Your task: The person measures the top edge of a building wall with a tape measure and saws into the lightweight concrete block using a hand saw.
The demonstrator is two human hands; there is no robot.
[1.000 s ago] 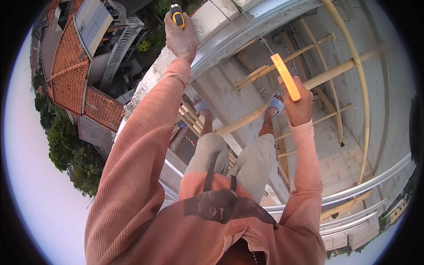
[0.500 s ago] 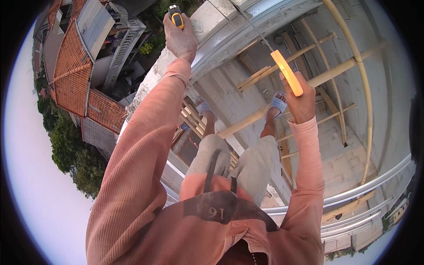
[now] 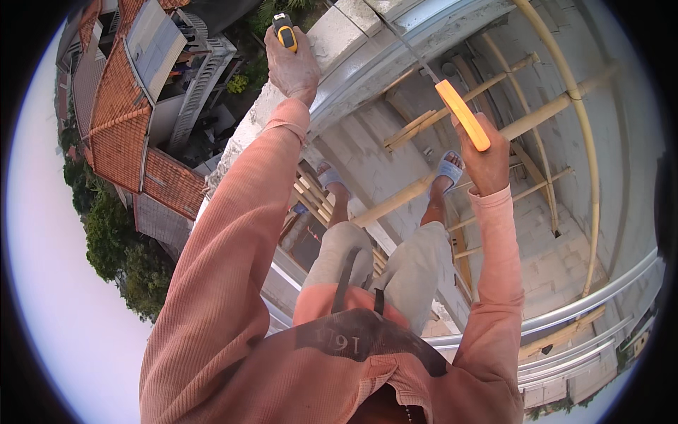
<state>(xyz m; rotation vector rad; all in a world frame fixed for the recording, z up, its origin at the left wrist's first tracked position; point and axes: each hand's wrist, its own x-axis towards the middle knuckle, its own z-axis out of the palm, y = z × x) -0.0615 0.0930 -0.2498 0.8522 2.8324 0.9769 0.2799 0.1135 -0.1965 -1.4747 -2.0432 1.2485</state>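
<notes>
My left hand (image 3: 294, 69) holds a black-and-yellow tape measure (image 3: 285, 34) on top of the pale, rough block wall (image 3: 335, 27). Over to the right, my right hand (image 3: 487, 161) grips the orange-yellow handle (image 3: 462, 113) of a tool. Its thin metal blade (image 3: 413, 51) angles up and left toward a narrow cut or line in the blocks at the wall's top, where its far end is hard to make out. A smooth grey metal strip runs along the wall's inner side, under the blade.
My feet, in pale blue sandals (image 3: 449, 169), are among bamboo poles (image 3: 530, 120) over a concrete space below. More poles cross at right, and curved silver rails (image 3: 579, 305) run at lower right. Beyond the wall at left lie a drop, orange tiled roofs (image 3: 120, 141) and trees (image 3: 113, 240).
My right hand and the tool have moved slightly up and to the right. The view has shifted a little, while my left hand stays on the wall with the tape measure.
</notes>
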